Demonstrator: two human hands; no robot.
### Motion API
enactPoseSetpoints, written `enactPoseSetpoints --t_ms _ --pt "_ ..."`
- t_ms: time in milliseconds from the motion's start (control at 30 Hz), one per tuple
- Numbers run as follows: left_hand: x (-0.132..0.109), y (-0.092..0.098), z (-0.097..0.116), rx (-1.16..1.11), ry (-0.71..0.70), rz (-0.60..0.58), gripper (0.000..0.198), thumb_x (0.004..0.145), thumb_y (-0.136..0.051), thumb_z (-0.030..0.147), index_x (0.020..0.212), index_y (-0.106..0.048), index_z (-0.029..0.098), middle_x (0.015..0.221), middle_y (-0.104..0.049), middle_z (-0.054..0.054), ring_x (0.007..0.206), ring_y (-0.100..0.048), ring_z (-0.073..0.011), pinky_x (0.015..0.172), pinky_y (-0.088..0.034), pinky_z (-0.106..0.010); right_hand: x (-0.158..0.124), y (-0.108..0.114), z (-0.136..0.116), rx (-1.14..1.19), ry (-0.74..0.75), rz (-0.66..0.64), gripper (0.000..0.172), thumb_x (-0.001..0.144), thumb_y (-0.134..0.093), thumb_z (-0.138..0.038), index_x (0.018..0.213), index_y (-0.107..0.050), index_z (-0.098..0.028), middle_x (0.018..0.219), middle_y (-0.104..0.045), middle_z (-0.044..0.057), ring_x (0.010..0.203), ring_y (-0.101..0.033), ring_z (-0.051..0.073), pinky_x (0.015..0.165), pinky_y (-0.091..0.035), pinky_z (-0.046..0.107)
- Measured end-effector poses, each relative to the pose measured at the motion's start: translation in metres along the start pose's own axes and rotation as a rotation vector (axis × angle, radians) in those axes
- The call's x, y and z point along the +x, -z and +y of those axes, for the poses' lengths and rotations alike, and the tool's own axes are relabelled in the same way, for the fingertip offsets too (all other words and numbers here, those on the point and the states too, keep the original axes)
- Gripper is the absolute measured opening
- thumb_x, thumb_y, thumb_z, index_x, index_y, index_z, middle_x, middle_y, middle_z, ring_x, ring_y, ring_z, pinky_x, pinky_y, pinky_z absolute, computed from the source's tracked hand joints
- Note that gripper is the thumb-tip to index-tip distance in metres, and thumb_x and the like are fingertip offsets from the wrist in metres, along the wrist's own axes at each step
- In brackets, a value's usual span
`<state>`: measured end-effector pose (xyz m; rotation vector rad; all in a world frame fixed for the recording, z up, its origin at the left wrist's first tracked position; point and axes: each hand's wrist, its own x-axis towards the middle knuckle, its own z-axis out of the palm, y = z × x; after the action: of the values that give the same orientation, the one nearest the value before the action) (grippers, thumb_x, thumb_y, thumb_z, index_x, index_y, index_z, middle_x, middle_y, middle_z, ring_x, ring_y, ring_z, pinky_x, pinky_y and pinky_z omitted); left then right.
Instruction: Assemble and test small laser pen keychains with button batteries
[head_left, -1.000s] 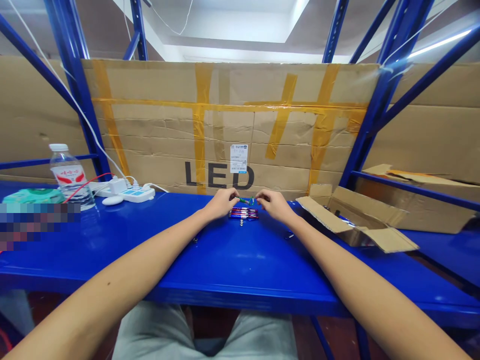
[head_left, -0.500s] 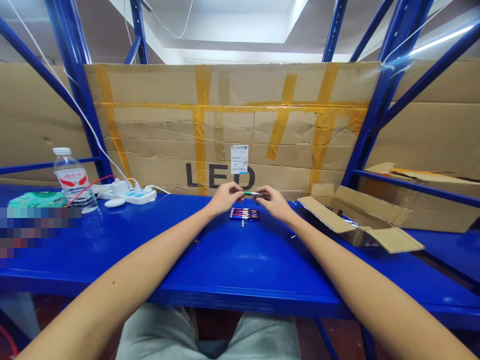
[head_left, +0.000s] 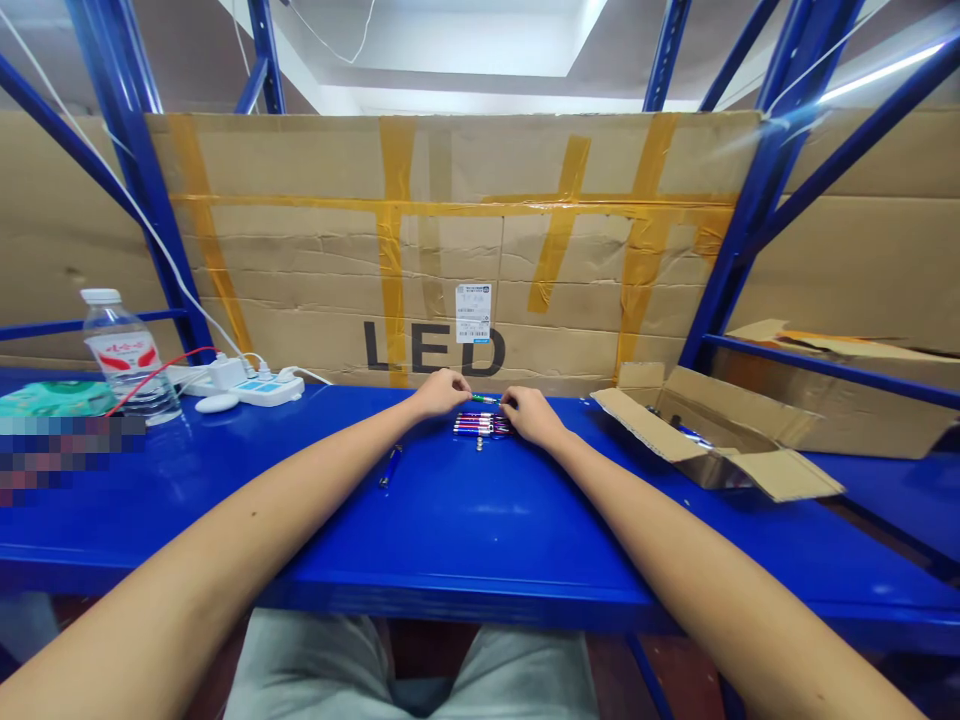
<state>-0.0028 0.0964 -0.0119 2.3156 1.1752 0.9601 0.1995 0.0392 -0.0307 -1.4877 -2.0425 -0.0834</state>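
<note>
Frame centre: left hand [head_left: 441, 392] and right hand [head_left: 529, 413] each pinch one end of the green pen [head_left: 486, 399], just above the pen row [head_left: 480, 427]. The blue shelf [head_left: 480, 540] runs to its front edge, lower frame.

Glossy blue metal shelf [head_left: 480, 520], matt cardboard box [head_left: 720, 440]

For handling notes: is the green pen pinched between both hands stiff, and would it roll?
Likely stiff: the green pen spans straight between left hand and right hand. Probably light, fingertips suffice. Slim and round-looking, it might roll on the glossy shelf.
</note>
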Motion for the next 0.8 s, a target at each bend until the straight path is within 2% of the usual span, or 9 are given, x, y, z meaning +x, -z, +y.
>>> enactPoseSetpoints --t_ms 433,800 --pt "0.006 -0.011 -0.015 0.017 0.073 -0.058 0.008 0.067 -0.068 0.021 0.067 -0.073 0.015 0.074 -0.073 -0.007 0.072 -0.064 -0.0190 0.072 -0.048 -0.029 -0.002 -0.011 0.003 0.027 -0.024 -0.046 0.011 0.086 -0.056 -0.016 0.085 -0.067 -0.016 0.092 -0.071 0.009 0.085 -0.062 0.018 0.075 -0.042 0.026" --pt "0.010 -0.013 -0.015 0.028 0.133 -0.128 0.007 0.063 -0.067 0.019 0.063 -0.072 0.015 0.066 -0.070 -0.005 0.063 -0.061 -0.0166 0.062 -0.047 -0.025 -0.003 -0.010 0.001 0.003 -0.016 -0.066 0.020 0.089 -0.050 -0.019 0.086 -0.069 -0.017 0.093 -0.072 0.010 0.083 -0.062 0.019 0.072 -0.040 0.026"
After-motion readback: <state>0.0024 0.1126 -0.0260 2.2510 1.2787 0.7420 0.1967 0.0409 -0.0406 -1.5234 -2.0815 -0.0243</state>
